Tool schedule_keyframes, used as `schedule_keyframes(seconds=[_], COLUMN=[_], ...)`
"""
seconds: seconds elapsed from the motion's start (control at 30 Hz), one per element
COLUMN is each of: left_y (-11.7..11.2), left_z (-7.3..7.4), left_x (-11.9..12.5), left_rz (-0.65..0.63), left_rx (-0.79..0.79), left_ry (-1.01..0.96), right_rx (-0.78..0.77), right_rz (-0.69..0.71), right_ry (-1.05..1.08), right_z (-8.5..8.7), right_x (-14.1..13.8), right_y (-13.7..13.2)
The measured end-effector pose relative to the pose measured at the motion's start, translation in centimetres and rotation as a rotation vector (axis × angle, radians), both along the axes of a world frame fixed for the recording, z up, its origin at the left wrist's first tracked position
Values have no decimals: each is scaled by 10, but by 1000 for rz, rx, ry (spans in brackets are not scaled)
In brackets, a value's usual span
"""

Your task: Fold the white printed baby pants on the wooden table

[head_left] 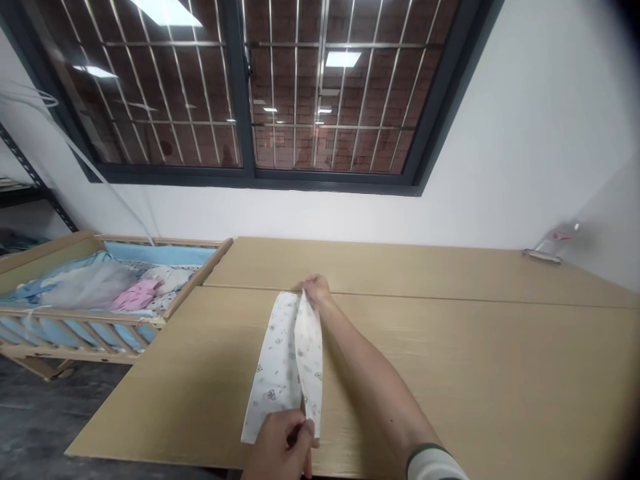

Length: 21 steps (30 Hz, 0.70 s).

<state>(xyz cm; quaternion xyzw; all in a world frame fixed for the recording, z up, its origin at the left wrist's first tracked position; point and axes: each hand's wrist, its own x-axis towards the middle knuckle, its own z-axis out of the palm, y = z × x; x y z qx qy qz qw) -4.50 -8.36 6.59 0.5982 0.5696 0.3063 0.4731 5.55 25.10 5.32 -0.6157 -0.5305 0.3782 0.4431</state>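
Note:
A narrow white cloth (287, 363) with small printed figures lies lengthwise on the wooden table (450, 347). One long strip of it is raised as a fold. My right hand (315, 291) reaches across and pinches the cloth's far end. My left hand (283, 443) is closed on the near end, close to the table's front edge. Both hands keep the folded strip stretched between them.
A wooden baby cot (165, 313) with blue lining and pink and grey cloths stands left of the table. A barred window fills the wall behind. A small clear object (550, 243) sits at the table's far right corner. Dark shelving stands at the far left.

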Motion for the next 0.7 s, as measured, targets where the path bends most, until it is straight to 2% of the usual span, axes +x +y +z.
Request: schedule_keyframes(seconds=[0.2, 0.4, 0.53, 0.7], left_y=[-14, -20, -17, -17], left_z=[-24, -42, -44, -34], left_x=[-47, -72, -78, -78], left_rz=[82, 166, 172, 167], left_rx=[-23, 28, 27, -83], left_ry=[143, 452, 657, 861], right_rx=[-11, 0, 5, 15], right_rz=[5, 40, 61, 88], right_ry=[-122, -262, -341, -398], right_z=[-11, -20, -20, -15], right_x=[-47, -78, -86, -88], right_y=[-3, -7, -12, -18])
